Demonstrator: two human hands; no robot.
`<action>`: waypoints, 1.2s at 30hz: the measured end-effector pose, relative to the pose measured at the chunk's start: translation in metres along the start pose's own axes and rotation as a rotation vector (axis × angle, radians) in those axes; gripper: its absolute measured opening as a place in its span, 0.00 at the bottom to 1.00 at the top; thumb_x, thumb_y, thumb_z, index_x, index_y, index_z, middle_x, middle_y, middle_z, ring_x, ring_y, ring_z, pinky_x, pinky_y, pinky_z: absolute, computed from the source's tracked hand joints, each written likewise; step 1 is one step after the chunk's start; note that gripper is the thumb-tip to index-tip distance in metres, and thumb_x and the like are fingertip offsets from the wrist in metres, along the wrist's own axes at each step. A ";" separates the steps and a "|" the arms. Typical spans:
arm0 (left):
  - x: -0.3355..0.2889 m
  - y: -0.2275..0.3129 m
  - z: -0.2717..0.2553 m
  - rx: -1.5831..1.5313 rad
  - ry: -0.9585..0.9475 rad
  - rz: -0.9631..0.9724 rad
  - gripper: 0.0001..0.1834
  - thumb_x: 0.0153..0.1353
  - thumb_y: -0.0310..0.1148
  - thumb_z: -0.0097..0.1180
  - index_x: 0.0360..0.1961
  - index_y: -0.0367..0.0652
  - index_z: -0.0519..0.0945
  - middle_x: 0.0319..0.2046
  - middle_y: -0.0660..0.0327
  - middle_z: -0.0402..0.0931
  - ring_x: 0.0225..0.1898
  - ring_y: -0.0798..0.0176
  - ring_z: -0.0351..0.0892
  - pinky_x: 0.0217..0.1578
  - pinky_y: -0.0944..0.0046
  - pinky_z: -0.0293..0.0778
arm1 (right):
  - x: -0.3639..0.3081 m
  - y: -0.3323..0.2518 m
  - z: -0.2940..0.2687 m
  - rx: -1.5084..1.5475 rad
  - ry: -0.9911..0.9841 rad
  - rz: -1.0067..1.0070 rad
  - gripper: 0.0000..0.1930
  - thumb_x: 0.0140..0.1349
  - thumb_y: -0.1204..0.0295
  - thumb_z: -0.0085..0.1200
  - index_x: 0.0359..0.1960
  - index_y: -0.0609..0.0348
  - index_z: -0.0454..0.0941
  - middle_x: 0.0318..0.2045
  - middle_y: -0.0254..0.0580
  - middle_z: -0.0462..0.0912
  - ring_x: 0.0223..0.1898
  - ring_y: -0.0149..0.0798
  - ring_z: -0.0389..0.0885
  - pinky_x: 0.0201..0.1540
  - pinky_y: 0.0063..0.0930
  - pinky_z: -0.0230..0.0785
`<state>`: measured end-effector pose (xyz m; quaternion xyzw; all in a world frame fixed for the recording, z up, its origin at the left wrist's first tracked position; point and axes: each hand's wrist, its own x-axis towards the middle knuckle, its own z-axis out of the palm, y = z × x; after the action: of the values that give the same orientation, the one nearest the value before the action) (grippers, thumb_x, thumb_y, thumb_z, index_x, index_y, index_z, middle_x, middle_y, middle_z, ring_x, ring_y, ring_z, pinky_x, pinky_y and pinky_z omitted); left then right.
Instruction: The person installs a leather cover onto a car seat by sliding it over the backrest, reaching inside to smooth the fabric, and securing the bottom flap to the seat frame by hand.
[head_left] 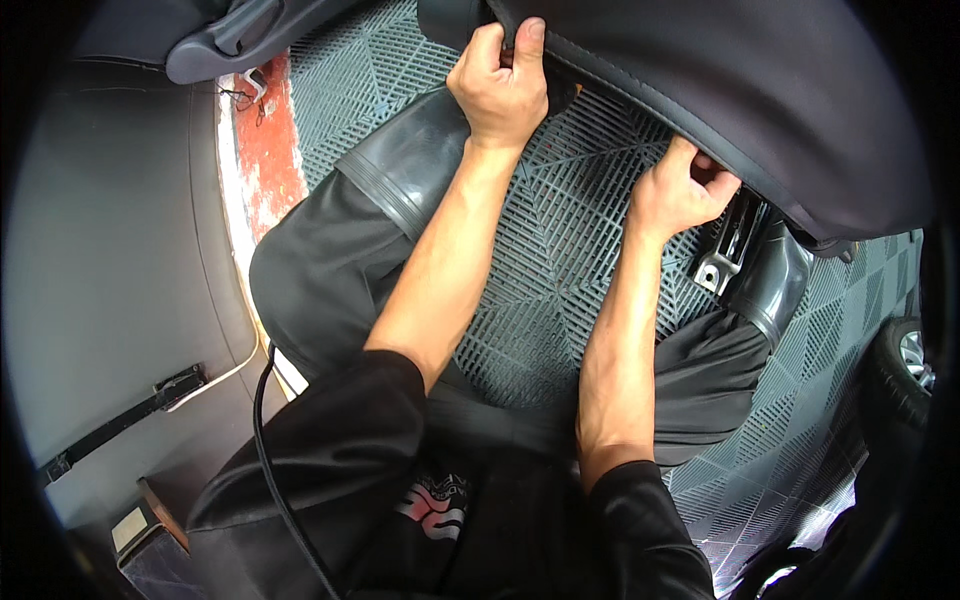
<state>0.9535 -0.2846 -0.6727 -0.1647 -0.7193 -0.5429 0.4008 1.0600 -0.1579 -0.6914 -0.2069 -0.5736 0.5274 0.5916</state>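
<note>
A black car seat cover (740, 70) with a stitched seam bulges across the top right, and its lower edge runs between my hands. My left hand (502, 85) is closed around that edge at the top centre, thumb pointing up. Farther right and nearer to me, my right hand (685, 190) pinches the same edge between thumb and fingers. The fingertips of both hands are partly hidden by the cover. Under the seat, just right of my right hand, a metal seat rail (715, 272) sticks out.
My legs, in black boots (415, 160), straddle the grey grid floor tiles (560, 260). On the left stands a dark grey panel (110, 220), with a plastic trim piece (225, 42) above it and a worn red strip (270, 140) beside it. A wheel (912, 360) is at far right.
</note>
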 end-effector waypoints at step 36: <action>-0.029 0.098 0.040 -0.342 -0.568 -0.197 0.12 0.64 0.34 0.63 0.33 0.34 0.84 0.21 0.61 0.84 0.24 0.73 0.82 0.28 0.73 0.78 | 0.124 0.027 -0.173 -0.179 0.117 0.664 0.33 0.55 0.40 0.65 0.26 0.66 0.75 0.20 0.38 0.76 0.17 0.33 0.76 0.23 0.23 0.72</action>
<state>1.0211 -0.2078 -0.6346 -0.3036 -0.7133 -0.6242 0.0969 1.1779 0.0209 -0.7010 -0.4631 -0.4841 0.6259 0.3993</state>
